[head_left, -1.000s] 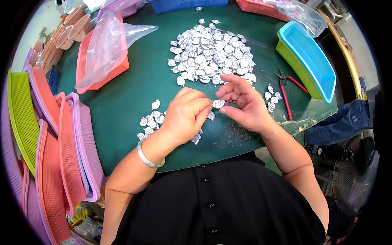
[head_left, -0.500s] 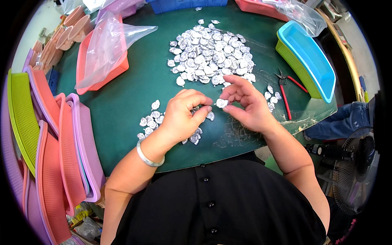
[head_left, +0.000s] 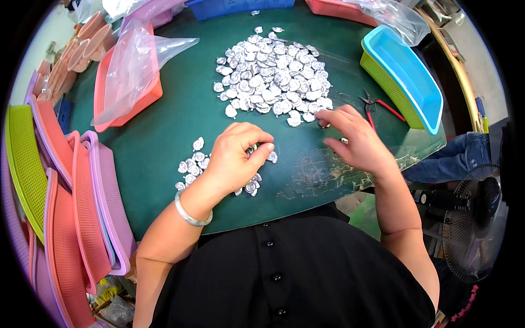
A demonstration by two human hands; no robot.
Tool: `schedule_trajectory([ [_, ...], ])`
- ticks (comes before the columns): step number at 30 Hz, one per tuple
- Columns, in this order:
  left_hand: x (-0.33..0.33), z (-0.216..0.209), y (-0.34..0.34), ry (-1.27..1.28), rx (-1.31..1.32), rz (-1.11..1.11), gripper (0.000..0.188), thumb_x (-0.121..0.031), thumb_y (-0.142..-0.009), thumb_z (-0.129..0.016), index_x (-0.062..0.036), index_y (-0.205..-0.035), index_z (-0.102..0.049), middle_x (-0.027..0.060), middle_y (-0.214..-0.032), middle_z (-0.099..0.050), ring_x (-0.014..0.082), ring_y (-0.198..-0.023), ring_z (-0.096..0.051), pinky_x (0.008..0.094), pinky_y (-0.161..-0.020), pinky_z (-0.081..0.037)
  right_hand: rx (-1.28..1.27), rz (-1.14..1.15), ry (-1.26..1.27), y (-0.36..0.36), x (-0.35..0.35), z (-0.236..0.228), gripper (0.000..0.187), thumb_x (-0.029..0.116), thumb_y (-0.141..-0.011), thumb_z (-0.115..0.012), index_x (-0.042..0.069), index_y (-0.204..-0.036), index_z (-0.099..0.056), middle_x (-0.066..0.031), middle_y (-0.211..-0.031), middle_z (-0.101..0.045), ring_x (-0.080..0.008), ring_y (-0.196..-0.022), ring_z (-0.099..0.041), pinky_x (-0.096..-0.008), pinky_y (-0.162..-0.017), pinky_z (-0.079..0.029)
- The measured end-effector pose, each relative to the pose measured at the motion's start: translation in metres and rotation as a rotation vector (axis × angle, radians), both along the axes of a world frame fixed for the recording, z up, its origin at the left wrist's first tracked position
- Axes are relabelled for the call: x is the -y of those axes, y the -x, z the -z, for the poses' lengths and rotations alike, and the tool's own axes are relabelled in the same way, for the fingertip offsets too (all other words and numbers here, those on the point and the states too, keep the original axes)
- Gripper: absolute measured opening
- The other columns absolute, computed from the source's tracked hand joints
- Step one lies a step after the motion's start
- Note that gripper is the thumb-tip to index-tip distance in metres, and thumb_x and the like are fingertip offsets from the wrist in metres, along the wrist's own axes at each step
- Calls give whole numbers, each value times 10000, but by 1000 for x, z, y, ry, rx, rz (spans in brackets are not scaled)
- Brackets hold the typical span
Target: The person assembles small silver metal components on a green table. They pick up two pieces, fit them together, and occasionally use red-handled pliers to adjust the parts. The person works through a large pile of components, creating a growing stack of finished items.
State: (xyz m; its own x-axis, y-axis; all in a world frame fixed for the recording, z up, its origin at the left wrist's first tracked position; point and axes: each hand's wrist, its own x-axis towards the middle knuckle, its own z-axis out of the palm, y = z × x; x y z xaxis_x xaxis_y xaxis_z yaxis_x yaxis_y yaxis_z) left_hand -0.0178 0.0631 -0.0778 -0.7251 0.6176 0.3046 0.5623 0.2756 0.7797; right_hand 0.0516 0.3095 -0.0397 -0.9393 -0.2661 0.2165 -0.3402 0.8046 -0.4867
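My left hand (head_left: 236, 156) rests over the table with thumb and index fingertips pinched together. Whatever they grip is hidden; silver rose-shaped pieces show through the gap behind the thumb, and one rose piece (head_left: 272, 157) lies beside it. More silver rose pieces (head_left: 251, 186) stick out under that hand, and a small group (head_left: 192, 165) lies left of it. My right hand (head_left: 358, 141) is apart from it, thumb and index finger spread, with a small dark spot below the index fingertip that I cannot make out. Its fingertips are at the near right edge of a large heap of silver roses (head_left: 273, 74).
Red-handled pliers (head_left: 385, 106) lie beyond my right hand, partly covered by it. A blue-and-green basket (head_left: 407, 71) stands at right, a pink basket with a plastic bag (head_left: 131, 82) at left. Stacked baskets (head_left: 90, 202) crowd the left edge. A fan (head_left: 476, 218) stands at lower right.
My right hand has moved right, away from my left hand. The silver rose at its fingertips is no longer visible there. My left hand keeps its pinch. The whole view has shifted slightly.
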Motion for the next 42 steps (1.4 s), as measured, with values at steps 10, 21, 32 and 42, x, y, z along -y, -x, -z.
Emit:
schedule_trajectory([
  [10, 3, 2, 2, 10, -10, -2, 103, -76, -756, -674, -22, -843, -667, 62, -811, -633, 162, -740, -573, 265, -596, -453, -176, -22, 39, 32, 28, 37, 467, -41, -683, -623, 37, -1133, -525, -75, -790, -585, -264, -789, -530, -369, -698, -439],
  [21, 2, -6, -4, -70, 374, 53, 103, -86, -854, -611, 0, -894, -653, 21, -769, -610, 77, -653, -523, 217, -572, -417, -532, -217, 102, 22, 51, 27, 517, -64, -688, -613, 18, -1186, -505, -78, -719, -517, -252, -693, -505, -348, -625, -435],
  [32, 3, -10, -3, -203, 868, 15, 119, -40, -853, -597, 31, -936, -642, 16, -793, -636, 55, -699, -554, 192, -630, -437, -92, -73, 568, 14, 57, 27, 628, -109, -709, -622, 49, -1284, -424, -72, -876, -567, -170, -784, -569, -279, -725, -474],
  [42, 2, -3, -3, -215, 752, -9, 129, -86, -825, -637, 14, -906, -649, -5, -760, -612, 53, -654, -517, 210, -585, -420, 145, -39, 870, 11, 51, 27, 547, -86, -802, -546, 40, -1306, -379, -27, -851, -594, -95, -817, -568, -267, -811, -429],
])
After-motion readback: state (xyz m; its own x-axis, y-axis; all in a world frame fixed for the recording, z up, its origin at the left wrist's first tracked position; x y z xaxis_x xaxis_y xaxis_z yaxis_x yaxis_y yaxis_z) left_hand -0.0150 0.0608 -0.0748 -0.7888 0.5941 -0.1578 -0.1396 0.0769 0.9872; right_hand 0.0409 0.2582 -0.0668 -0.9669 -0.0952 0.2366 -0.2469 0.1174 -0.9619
